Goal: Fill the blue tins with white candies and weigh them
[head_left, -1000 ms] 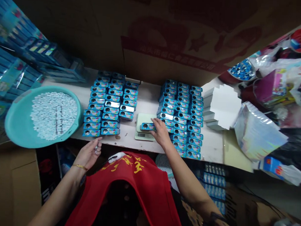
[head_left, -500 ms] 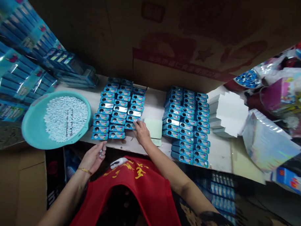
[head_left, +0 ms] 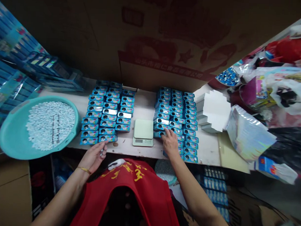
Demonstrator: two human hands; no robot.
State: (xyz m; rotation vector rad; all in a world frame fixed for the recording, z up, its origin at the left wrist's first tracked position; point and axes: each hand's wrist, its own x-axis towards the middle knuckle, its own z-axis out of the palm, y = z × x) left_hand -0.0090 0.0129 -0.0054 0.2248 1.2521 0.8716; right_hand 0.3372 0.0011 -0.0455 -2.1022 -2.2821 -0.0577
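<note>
My left hand [head_left: 96,155] is palm up at the table's front edge, its fingers curled around a few small white candies [head_left: 101,152]. It lies just below the left group of small blue tins [head_left: 108,117], which stand in three columns with round dark openings. My right hand [head_left: 170,143] pinches a blue tin [head_left: 159,134] at the front end of the nearest column in the right group of tins [head_left: 177,109]. Some tins beneath that hand are hidden. Between both groups sits a pale green digital scale [head_left: 143,130], its pan bare.
A turquoise basin [head_left: 13,134] of white candies stands at the left. Stacked blue boxes [head_left: 8,85] rise behind it. A large cardboard box [head_left: 164,69] walls off the back. White cards [head_left: 213,108] and shiny bags [head_left: 250,136] lie at the right.
My right hand has moved right, from the left group of tins across the scale to the right group, where a tin now extends the nearest column. My left hand stays curled; the view has shifted.
</note>
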